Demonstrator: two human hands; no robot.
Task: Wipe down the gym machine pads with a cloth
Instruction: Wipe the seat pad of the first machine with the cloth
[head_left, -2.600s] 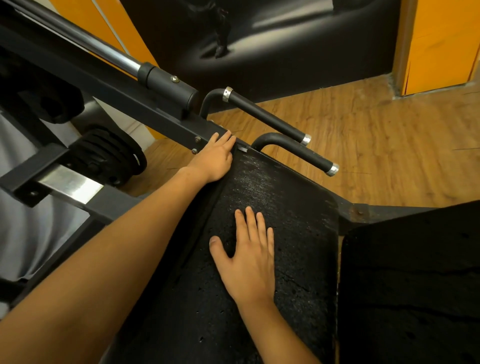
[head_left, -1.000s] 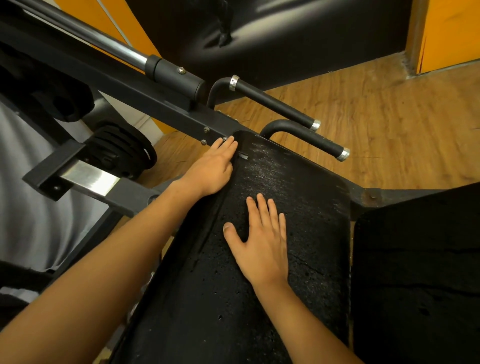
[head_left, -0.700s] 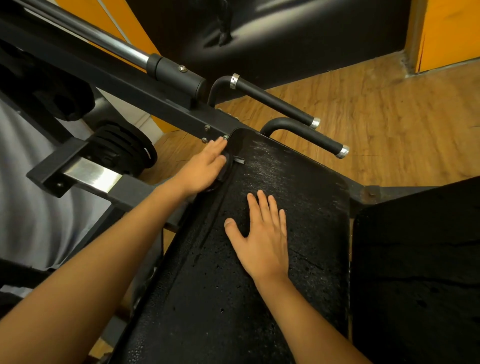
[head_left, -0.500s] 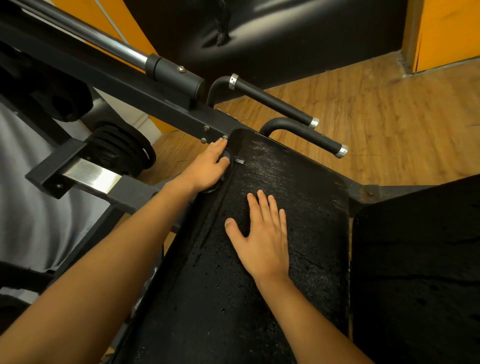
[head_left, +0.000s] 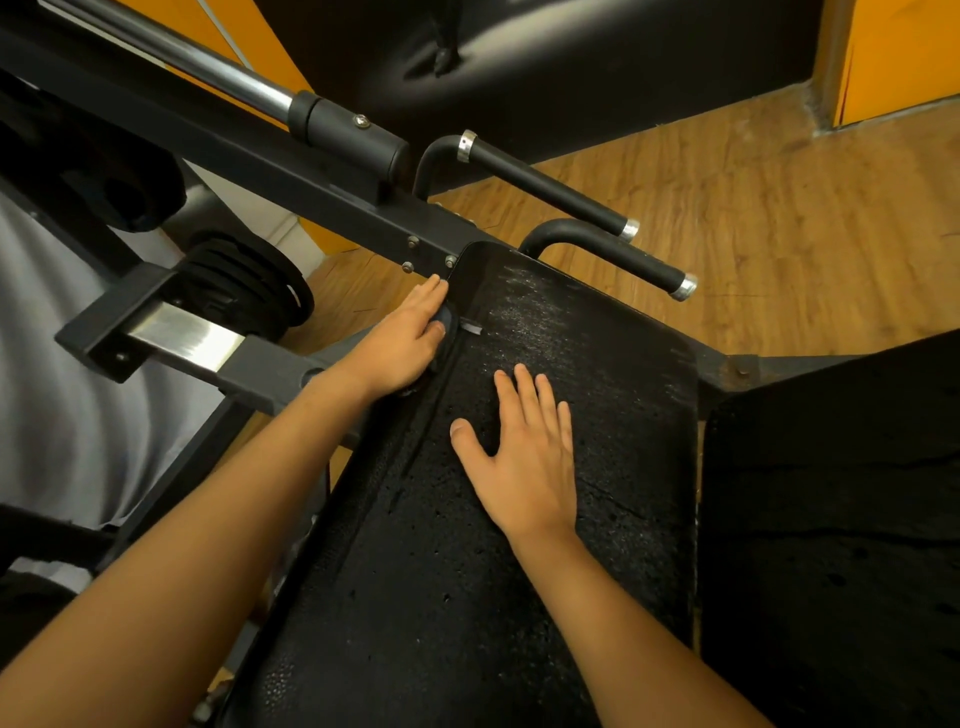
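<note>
With the left hand (head_left: 400, 343) pressing a dark cloth (head_left: 450, 326) flat-fingered against the top-left edge of the pad (head_left: 613, 374) and the right hand (head_left: 524, 457) spread flat beside it, the cloth risked snagging on nearby bolts (head_left: 408, 267) or slipping off.

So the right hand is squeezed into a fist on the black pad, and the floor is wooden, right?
Not a fist. The head view shows the right hand lying flat and open on the black pad. The floor is wooden, yes.
</note>
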